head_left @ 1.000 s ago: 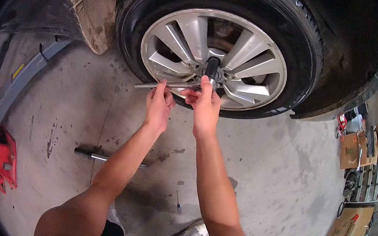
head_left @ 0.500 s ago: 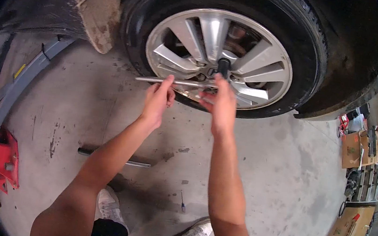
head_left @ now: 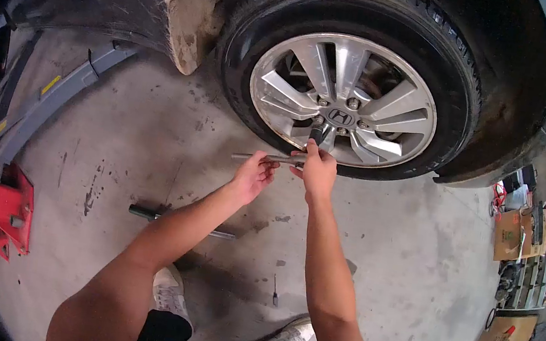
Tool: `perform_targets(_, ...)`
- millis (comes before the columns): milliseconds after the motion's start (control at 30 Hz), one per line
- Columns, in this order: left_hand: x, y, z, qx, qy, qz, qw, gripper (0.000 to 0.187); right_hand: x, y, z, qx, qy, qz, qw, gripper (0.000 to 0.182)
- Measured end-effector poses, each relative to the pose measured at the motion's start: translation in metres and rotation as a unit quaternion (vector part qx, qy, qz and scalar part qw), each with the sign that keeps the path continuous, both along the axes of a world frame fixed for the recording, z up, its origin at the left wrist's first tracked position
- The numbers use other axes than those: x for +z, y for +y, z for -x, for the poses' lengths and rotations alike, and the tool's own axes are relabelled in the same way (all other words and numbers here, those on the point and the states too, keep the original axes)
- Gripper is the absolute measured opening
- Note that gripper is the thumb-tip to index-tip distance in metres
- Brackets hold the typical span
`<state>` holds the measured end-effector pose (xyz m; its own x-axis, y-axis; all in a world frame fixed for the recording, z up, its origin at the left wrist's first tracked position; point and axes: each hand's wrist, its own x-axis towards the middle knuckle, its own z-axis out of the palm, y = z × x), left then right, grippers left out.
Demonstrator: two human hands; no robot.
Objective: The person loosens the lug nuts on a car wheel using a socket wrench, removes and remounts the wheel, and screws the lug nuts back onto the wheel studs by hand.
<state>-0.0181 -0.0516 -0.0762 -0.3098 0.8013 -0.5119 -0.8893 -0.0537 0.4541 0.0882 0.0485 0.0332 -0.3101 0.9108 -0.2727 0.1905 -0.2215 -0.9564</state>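
A socket wrench [head_left: 239,156] lies crosswise below the wheel's hub, its long metal handle pointing left. My left hand [head_left: 256,176] is closed on the handle with thumb and fingers. At the head end, my right hand [head_left: 317,174] grips the wrench, hiding much of the head. The black socket [head_left: 317,134] points up into the wheel, right at the lower left lug nut. Around the center cap [head_left: 341,117] several other lug nuts show, one of them a nut [head_left: 353,103] above the cap. The silver alloy wheel [head_left: 312,59] sits inside a black tire [head_left: 240,78].
On the concrete floor lie a long bar [head_left: 221,234] with a dark grip and a screwdriver [head_left: 275,299], near my shoes [head_left: 169,292]. A grey lift arm [head_left: 57,93] and a red jack stand [head_left: 0,202] are at left. Cardboard boxes [head_left: 509,235] line the right.
The socket has moved from the upper nut, above the center cap, to the lower left one. Both hands have gone down with the wrench. The view has shifted, showing the wheel farther right.
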Motion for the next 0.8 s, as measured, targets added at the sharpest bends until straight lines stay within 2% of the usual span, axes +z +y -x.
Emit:
perform_targets(67,-0.001,0.004,0.005,-0.001,-0.007,0.002,1.0,0.024,-0.007,0.004,0.006,-0.022,0.02,-0.005,1.0,0.049)
perform_targets(133,-0.006,0.012,0.006,0.0,-0.018,-0.002,1.0,0.025,-0.006,0.014,0.011,-0.013,-0.047,-0.029,0.998,0.046)
perform_targets(200,-0.01,0.02,0.011,-0.024,-0.035,-0.033,0.999,0.026,-0.007,0.02,0.017,-0.018,-0.066,-0.04,0.997,0.047)
perform_targets(300,-0.014,0.031,0.015,-0.015,-0.071,-0.027,0.997,0.026,-0.018,0.026,0.024,-0.034,-0.102,-0.064,0.992,0.05)
perform_targets(367,-0.015,0.039,0.019,-0.01,-0.073,-0.028,0.997,0.029,-0.028,0.041,0.03,-0.046,-0.143,-0.128,0.98,0.053)
perform_targets(433,-0.012,0.033,0.018,-0.015,-0.074,-0.019,0.997,0.032,-0.023,0.029,0.028,-0.042,-0.184,-0.125,0.974,0.051)
perform_targets(467,-0.008,0.034,0.02,0.018,-0.044,-0.004,0.999,0.033,-0.023,0.028,0.025,-0.035,-0.05,-0.035,0.998,0.048)
perform_targets(500,0.003,0.037,0.022,0.052,-0.012,0.005,0.999,0.034,-0.021,0.03,0.022,-0.026,0.088,0.051,0.994,0.045)
perform_targets(533,0.019,0.035,0.022,0.093,0.038,-0.012,0.995,0.033,-0.018,0.035,0.014,0.03,0.148,0.103,0.983,0.039)
perform_targets(567,0.034,0.033,0.024,0.094,0.038,-0.012,0.995,0.033,-0.017,0.039,0.012,0.031,0.148,0.103,0.983,0.039)
perform_targets(633,0.077,0.026,0.03,0.152,0.291,-0.023,0.944,0.025,-0.011,0.04,0.008,0.009,0.194,0.193,0.962,0.039)
perform_targets(667,0.097,0.025,0.029,0.144,0.379,-0.04,0.913,0.024,-0.018,0.044,0.006,0.008,0.187,0.19,0.964,0.036)
perform_targets(700,0.127,0.02,0.023,0.142,0.378,-0.036,0.914,0.024,-0.018,0.044,0.002,0.006,0.186,0.195,0.963,0.036)
perform_targets(733,0.159,0.016,0.016,0.047,0.528,-0.017,0.848,0.022,-0.015,0.043,0.001,0.028,0.178,0.188,0.965,0.035)
perform_targets(767,0.176,0.016,0.013,-0.048,0.659,0.001,0.75,0.02,-0.012,0.044,0.003,0.052,0.172,0.178,0.967,0.034)
perform_targets(800,0.178,0.019,0.012,-0.046,0.661,0.002,0.749,0.02,-0.015,0.044,0.003,0.068,0.178,0.174,0.966,0.033)
